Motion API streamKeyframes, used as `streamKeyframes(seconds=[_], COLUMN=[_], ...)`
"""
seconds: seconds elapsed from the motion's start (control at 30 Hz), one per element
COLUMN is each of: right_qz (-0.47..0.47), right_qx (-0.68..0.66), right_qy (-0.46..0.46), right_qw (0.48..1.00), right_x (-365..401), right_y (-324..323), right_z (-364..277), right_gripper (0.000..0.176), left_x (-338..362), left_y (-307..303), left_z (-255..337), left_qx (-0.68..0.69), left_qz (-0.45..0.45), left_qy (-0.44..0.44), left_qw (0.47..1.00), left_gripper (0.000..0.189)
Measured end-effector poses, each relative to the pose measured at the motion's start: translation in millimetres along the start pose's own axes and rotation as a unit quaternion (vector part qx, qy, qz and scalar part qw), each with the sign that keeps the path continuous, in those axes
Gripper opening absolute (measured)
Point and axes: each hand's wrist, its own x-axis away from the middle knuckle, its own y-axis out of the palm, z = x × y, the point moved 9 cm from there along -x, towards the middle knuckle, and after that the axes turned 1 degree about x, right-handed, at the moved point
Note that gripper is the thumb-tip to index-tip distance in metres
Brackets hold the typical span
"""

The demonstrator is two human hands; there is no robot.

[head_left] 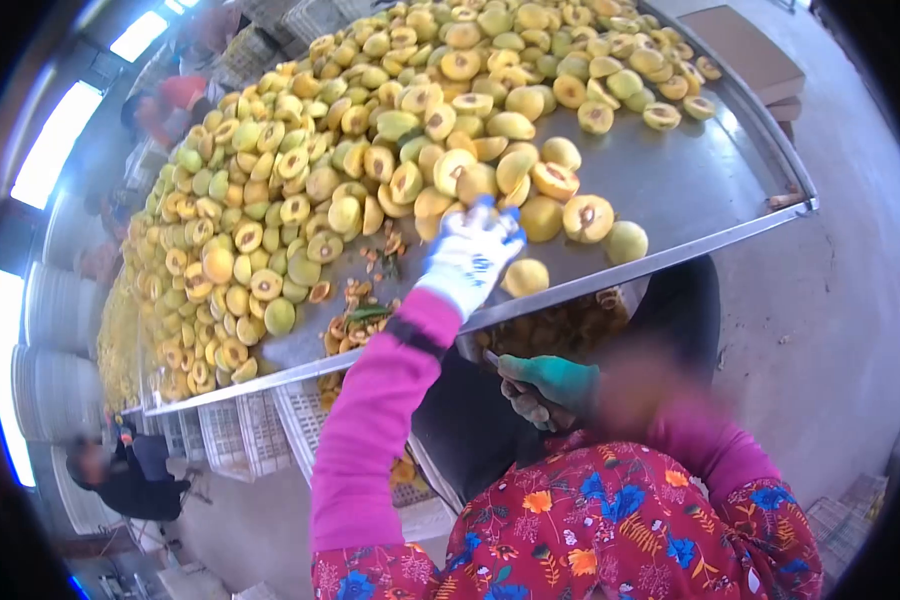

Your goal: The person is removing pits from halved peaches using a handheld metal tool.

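My left hand (pixel 473 258), in a white glove with blue fingertips, reaches over the near edge of the metal table. Its fingers are bent and apart, with the fingertips against a yellow peach (pixel 476 184) in the heap. Close by lie a halved peach (pixel 588 218) with its cut face up and a rounded yellow peach (pixel 526 277). Down by my lap, my right hand (pixel 548 385), in a green glove, is closed on what looks like a small knife (pixel 491 357); only its short metal tip shows.
A large heap of peach halves (pixel 370 110) covers much of the metal table (pixel 670 170), which has a raised rim. Pits and scraps (pixel 355 320) lie near its front edge. White crates (pixel 235 435) stand below. Another person (pixel 130 475) sits at the lower left.
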Motion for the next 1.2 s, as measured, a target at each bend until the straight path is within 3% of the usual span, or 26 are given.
streamKeyframes(seconds=[0.07,0.1,0.13,0.17,0.2,0.23,0.27,0.3,0.33,0.4,0.47,0.57,0.63,0.67,0.73,0.8,0.83,0.87,0.9,1.0,1.17,1.2], right_qz=[0.0,0.044,0.042,0.099,0.158,0.206,0.2,0.25,0.29,0.316,0.319,0.321,0.332,0.317,0.3,0.314,0.312,0.319,0.326,0.306,0.266,0.258], right_qx=[0.034,0.063,0.056,0.074,0.097,0.196,0.19,0.309,0.418,0.438,0.448,0.447,0.454,0.426,0.402,0.391,0.395,0.386,0.377,0.386,0.416,0.411], right_qy=[-0.085,-0.109,-0.117,-0.251,-0.371,-0.49,-0.489,-0.554,-0.606,-0.585,-0.595,-0.584,-0.578,-0.578,-0.575,-0.574,-0.573,-0.566,-0.56,-0.522,-0.488,-0.491], right_qw=[0.996,0.991,0.991,0.96,0.91,0.824,0.828,0.731,0.611,0.605,0.585,0.597,0.591,0.62,0.646,0.647,0.647,0.655,0.662,0.697,0.72,0.723], right_x=[19.5,33.7,38.7,51.3,69.0,76.8,75.7,92.4,105.4,99.4,94.7,90.3,91.2,91.4,86.3,82.9,81.8,79.1,77.3,63.9,58.1,57.1], right_y=[3.6,1.6,2.5,-5.1,-10.5,-13.3,-9.7,11.1,36.8,43.0,49.8,50.5,54.9,56.2,60.3,59.9,61.8,62.4,61.7,58.0,60.4,61.6], right_z=[-18.7,-29.1,-32.6,-58.1,-75.8,-96.3,-105.9,-123.6,-128.0,-126.3,-127.3,-122.9,-119.5,-119.1,-117.0,-116.4,-115.7,-115.4,-115.1,-115.1,-116.6,-116.1], right_gripper=[0.042,0.039,0.039,0.036,0.033,0.029,0.029,0.026,0.023,0.021,0.025,0.027,0.027,0.027,0.028,0.029,0.029,0.029,0.03,0.032,0.034,0.034], left_x=[-32.9,-40.3,-41.5,-44.5,-31.1,-14.3,4.5,30.2,51.7,62.6,66.3,74.9,85.6,84.4,84.8,81.8,88.6,96.2,100.8,102.8,102.4,101.7], left_y=[53.9,59.4,61.4,42.1,28.8,28.0,32.4,28.9,34.4,29.4,28.8,35.7,42.1,39.8,-3.2,-3.9,1.5,10.4,23.0,35.0,29.6,26.3], left_z=[28.6,27.6,19.8,2.8,-18.7,-34.9,-43.8,-40.0,-37.3,-32.4,-26.4,-25.6,-31.0,-29.7,-16.0,-13.5,-21.4,-28.7,-30.2,-34.1,-35.3,-36.9], left_qx=[-0.024,0.022,0.056,0.185,0.314,0.527,0.707,0.762,0.771,0.799,0.806,0.797,0.596,0.599,0.395,0.408,0.507,0.594,0.613,0.645,0.675,0.63], left_qz=[-0.108,-0.151,-0.176,-0.094,-0.007,0.026,0.059,0.068,0.106,0.18,0.173,0.193,0.191,0.193,0.304,0.318,0.349,0.374,0.39,0.339,0.343,0.332], left_qy=[0.139,0.134,0.105,0.01,-0.096,-0.145,-0.193,-0.289,-0.294,-0.282,-0.289,-0.289,-0.26,-0.258,-0.156,-0.183,-0.24,-0.29,-0.297,-0.323,-0.318,-0.328], left_qw=[0.984,0.979,0.977,0.978,0.945,0.837,0.678,0.575,0.555,0.499,0.487,0.494,0.735,0.733,0.853,0.836,0.751,0.651,0.62,0.604,0.571,0.62], left_gripper=[0.036,0.031,0.034,0.038,0.041,0.044,0.047,0.047,0.047,0.048,0.045,0.039,0.045,0.045,0.054,0.064,0.042,0.033,0.036,0.039,0.036,0.034])
